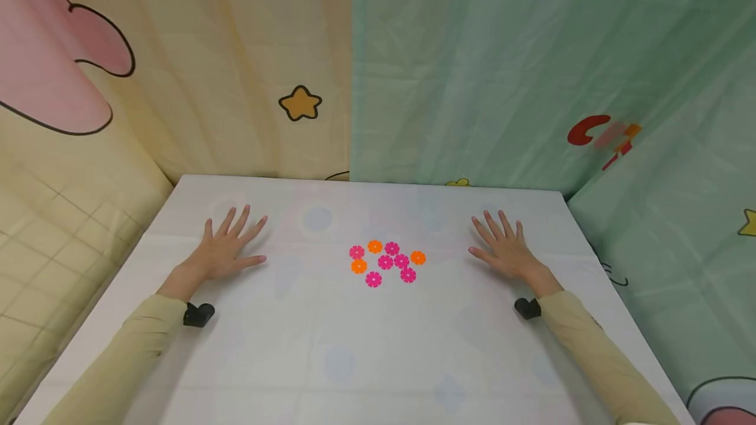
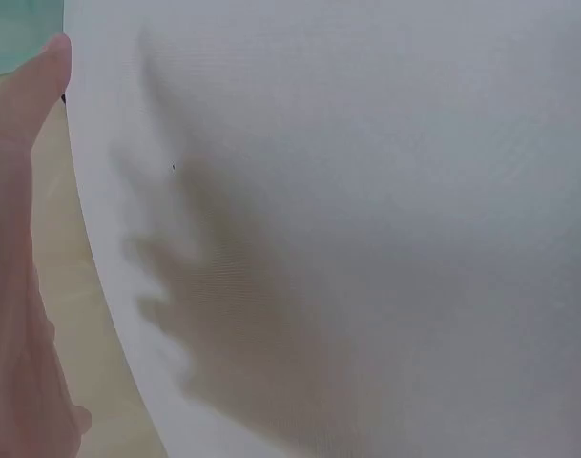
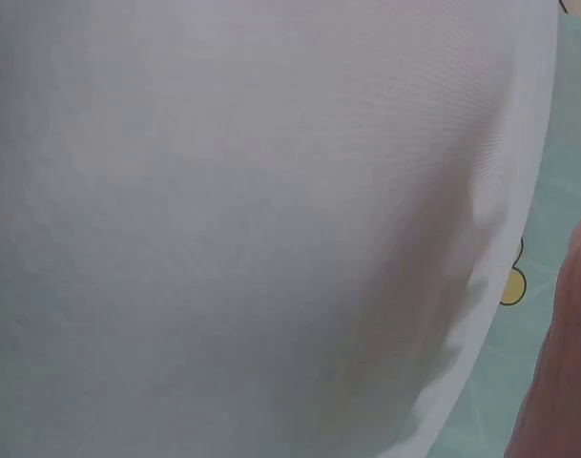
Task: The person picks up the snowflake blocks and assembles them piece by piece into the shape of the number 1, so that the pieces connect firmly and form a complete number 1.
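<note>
Left hand [image 1: 223,254] and right hand [image 1: 506,253] are empty, with fingers spread apart; one careless sweep might scatter the close-lying pink discs [image 1: 385,262] and orange discs [image 1: 418,258].

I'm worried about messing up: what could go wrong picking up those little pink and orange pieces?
Some pink pieces sit very close together, so fingers might bump a neighbour. They also look small and flat on the white table, so one could be tricky to pinch.
</note>
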`<state>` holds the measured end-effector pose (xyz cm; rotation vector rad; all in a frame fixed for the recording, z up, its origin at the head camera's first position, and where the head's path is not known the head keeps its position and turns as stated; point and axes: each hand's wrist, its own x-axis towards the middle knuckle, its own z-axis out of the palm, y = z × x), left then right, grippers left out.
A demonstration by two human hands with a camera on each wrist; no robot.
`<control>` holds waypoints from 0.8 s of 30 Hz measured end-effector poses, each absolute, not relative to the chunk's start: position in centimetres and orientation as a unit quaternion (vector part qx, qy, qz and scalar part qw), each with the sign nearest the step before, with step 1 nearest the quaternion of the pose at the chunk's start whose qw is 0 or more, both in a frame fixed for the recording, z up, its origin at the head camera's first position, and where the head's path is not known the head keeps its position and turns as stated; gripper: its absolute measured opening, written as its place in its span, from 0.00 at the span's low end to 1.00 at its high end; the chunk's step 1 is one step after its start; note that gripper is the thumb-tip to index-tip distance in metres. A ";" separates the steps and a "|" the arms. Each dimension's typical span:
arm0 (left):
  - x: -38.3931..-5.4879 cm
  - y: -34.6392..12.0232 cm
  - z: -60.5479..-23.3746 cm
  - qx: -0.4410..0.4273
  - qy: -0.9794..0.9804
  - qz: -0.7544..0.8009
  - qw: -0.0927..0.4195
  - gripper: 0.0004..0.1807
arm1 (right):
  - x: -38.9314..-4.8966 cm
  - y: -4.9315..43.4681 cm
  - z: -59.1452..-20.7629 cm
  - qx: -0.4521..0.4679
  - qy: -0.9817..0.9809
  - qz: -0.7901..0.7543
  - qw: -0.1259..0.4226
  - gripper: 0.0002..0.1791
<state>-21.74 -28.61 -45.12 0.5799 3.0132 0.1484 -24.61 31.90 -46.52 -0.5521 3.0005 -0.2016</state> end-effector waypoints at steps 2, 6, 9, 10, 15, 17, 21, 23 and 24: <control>-21.7 -28.5 -45.1 0.188 0.980 0.051 0.035 0.47 | -24.7 31.9 -46.5 -0.180 0.981 -0.064 0.041 0.43; -21.6 -28.2 -44.9 0.186 0.980 0.063 0.042 0.48 | -24.6 31.8 -46.5 -0.181 0.980 -0.064 0.043 0.43; -21.6 -27.9 -44.6 0.183 0.979 0.071 0.050 0.48 | -24.6 31.7 -46.4 -0.185 0.980 -0.062 0.038 0.45; -21.6 -27.8 -44.4 0.184 0.979 0.073 0.051 0.48 | -24.5 31.6 -46.4 -0.187 0.980 -0.060 0.033 0.45; -21.6 -27.4 -43.8 0.193 0.977 0.078 0.049 0.45 | -24.3 31.2 -46.1 -0.201 0.978 -0.055 0.013 0.43; -21.6 -27.2 -43.5 0.200 0.975 0.085 0.046 0.44 | -24.2 31.0 -45.9 -0.206 0.977 -0.055 0.011 0.41; -21.4 -26.6 -43.0 0.219 0.971 0.087 0.025 0.39 | -24.0 30.4 -45.4 -0.214 0.975 -0.061 0.005 0.38; -21.4 -26.2 -42.8 0.229 0.970 0.081 0.006 0.35 | -23.9 30.1 -45.2 -0.217 0.974 -0.062 -0.001 0.36; -21.4 -26.0 -42.7 0.233 0.969 0.079 -0.004 0.33 | -23.8 30.0 -45.2 -0.218 0.974 -0.063 -0.005 0.35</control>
